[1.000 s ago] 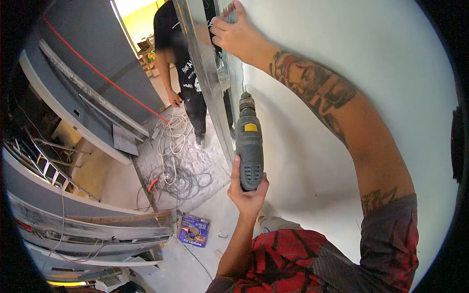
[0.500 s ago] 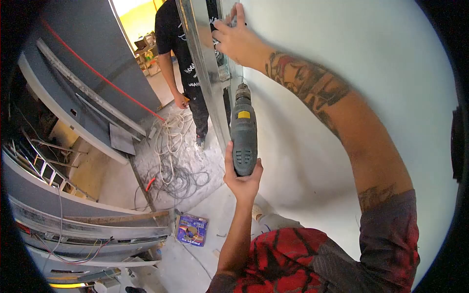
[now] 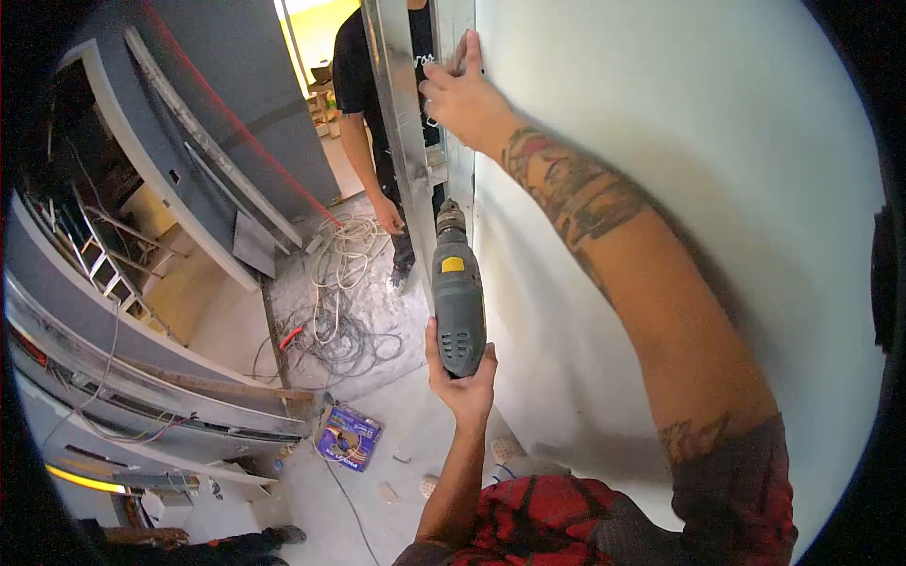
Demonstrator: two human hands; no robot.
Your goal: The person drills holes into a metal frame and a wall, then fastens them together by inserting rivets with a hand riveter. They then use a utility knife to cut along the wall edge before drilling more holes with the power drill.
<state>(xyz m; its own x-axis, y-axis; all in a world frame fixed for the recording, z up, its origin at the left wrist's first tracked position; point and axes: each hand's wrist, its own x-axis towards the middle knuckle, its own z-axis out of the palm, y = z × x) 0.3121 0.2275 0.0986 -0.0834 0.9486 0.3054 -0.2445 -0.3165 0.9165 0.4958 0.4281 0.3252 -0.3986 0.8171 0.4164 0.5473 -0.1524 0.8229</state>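
The left hand (image 3: 460, 377) is wrapped around the grip of a grey power drill (image 3: 458, 292), fingers closed on the handle, with the drill pointing up and away so that its chuck sits right at the near edge of the white wall board (image 3: 679, 141), low beside the metal stud (image 3: 401, 113). The right hand (image 3: 462, 90) reaches higher up, fingers spread and pressed flat on that same edge of the board where it meets the stud, seemingly holding the sheet against the frame. To do this well, I judge the drill should be kept square to the board, with the pressing hand well clear of the tip and steady pressure kept on the sheet so it does not lift from the stud. Beyond the stud, further off, another person (image 3: 373, 85) in a black shirt stands in the gap, one hand hanging down. On the floor to the left lies a tangle of cables (image 3: 335, 311), and nearer, a small purple box (image 3: 347, 441). The drill carries a yellow label, but no words on it can be read; the print on the box and the white lettering on the black shirt are too small to make out.
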